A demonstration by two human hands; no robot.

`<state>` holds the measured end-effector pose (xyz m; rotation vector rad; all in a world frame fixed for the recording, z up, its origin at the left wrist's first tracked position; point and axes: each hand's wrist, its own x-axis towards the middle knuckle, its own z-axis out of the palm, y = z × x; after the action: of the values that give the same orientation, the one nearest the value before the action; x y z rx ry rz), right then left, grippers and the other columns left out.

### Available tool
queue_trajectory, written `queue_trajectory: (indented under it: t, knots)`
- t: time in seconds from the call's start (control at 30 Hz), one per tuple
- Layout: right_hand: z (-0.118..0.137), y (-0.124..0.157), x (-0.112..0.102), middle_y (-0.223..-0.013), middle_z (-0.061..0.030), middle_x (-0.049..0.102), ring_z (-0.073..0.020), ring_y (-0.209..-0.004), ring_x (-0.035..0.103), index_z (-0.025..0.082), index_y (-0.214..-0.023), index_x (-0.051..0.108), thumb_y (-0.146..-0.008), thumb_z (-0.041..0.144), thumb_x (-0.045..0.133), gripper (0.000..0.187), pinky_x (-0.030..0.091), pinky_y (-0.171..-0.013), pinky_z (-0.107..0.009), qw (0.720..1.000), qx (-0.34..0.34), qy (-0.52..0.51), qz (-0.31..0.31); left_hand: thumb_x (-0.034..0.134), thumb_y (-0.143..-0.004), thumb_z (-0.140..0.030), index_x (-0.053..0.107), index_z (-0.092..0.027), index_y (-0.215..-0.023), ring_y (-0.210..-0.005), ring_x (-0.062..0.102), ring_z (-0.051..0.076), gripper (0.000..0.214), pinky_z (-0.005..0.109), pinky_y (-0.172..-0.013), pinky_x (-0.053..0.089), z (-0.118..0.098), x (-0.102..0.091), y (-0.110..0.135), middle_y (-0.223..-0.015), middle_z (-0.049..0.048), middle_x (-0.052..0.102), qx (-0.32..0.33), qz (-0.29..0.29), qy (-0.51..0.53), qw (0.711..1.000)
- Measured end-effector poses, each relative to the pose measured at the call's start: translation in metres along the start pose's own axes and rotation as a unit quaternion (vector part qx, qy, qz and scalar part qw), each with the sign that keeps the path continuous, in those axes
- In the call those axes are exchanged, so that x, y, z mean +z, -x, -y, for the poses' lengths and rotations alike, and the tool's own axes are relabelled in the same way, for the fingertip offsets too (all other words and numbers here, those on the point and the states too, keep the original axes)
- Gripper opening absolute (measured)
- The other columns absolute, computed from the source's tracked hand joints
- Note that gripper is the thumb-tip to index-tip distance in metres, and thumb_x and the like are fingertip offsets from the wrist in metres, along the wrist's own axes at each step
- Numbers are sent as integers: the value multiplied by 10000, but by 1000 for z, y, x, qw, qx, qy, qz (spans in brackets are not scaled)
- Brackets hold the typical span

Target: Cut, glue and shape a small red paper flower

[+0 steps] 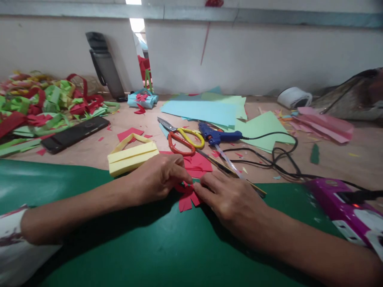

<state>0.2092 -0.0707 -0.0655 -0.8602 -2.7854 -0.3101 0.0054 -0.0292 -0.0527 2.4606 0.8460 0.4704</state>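
Note:
Between my two hands is a cut piece of red paper [186, 202], its flaps hanging down over the green mat. My left hand [160, 175] is closed, fingertips pinching the paper's upper left part. My right hand [223, 195] pinches it from the other side, fingers pressed together. Just beyond them lies a flat red paper sheet [199, 164]. A folded yellow paper bag [133, 157] with a handle rests by my left wrist. Scissors [182, 139] with red and yellow handles and a blue glue gun [220, 134] with a clear glue stick lie ahead.
A green mat [119, 247] covers the near table. Paper strips [54, 99], a phone [76, 133] and a bottle [109, 67] are left. Blue paper sheets [200, 111] and a blue paper bag [142, 99] sit behind. Right are a black cord [277, 153] and a purple power strip [335, 203].

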Motion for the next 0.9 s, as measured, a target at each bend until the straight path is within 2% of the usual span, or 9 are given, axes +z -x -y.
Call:
queue_trajectory:
  t: [0.13,0.43,0.53,0.6,0.7,0.77,0.8,0.9]
  knots:
    - [-1,0,0,-792,-84,606,-203,-693,489,110,-901,655,-847,71,501,168,358,-569,-308,1000,0,-4,-15,452,-804,9,738,-208,-853,-621,466,89,362,184,-551,340,8,2,0,-677,-14,495,12,20,8,1000]
    - [1,0,1,-764,-88,608,-206,-680,491,106,-860,657,-838,53,480,186,363,-566,-306,1000,0,-12,-22,475,-803,-11,738,-219,-805,-624,465,90,335,182,-539,327,12,8,0,-703,-11,509,22,26,-15,999]
    - [-4,2,2,-762,-65,605,-183,-678,503,139,-889,663,-851,44,454,233,350,-565,-280,997,52,-46,-19,498,-799,-26,738,-220,-807,-623,477,90,308,179,-538,333,13,9,0,-710,-8,524,26,20,-15,999]
    - [-10,3,0,-733,-33,594,-154,-651,500,172,-858,665,-854,54,470,228,338,-563,-259,987,123,-102,12,511,-795,-31,737,-214,-803,-618,487,87,291,179,-537,337,13,9,1,-710,-7,528,25,12,-10,1000]
    - [-19,1,-11,-676,27,574,-112,-613,492,192,-755,637,-815,96,578,127,333,-559,-232,943,211,-232,108,504,-807,-44,738,-216,-806,-609,496,87,291,187,-543,345,14,9,1,-713,-7,534,23,10,-5,1000]
    - [-22,-1,-19,-646,59,553,-98,-591,479,198,-734,608,-769,135,650,83,312,-520,-220,913,231,-293,165,504,-812,-51,740,-220,-822,-613,502,90,290,193,-547,346,15,9,1,-720,-5,541,27,10,0,1000]
    - [-22,-2,-22,-646,65,548,-98,-592,476,202,-746,602,-752,159,674,84,301,-507,-220,907,231,-303,182,506,-808,-47,740,-220,-829,-614,504,90,292,195,-546,342,15,9,1,-720,-6,544,29,10,2,1000]
    - [-19,-5,-25,-695,47,568,-117,-637,486,195,-782,604,-743,214,700,105,312,-539,-236,918,208,-279,189,517,-785,-15,737,-216,-825,-613,498,88,301,196,-537,327,16,9,1,-706,-13,541,30,12,8,999]
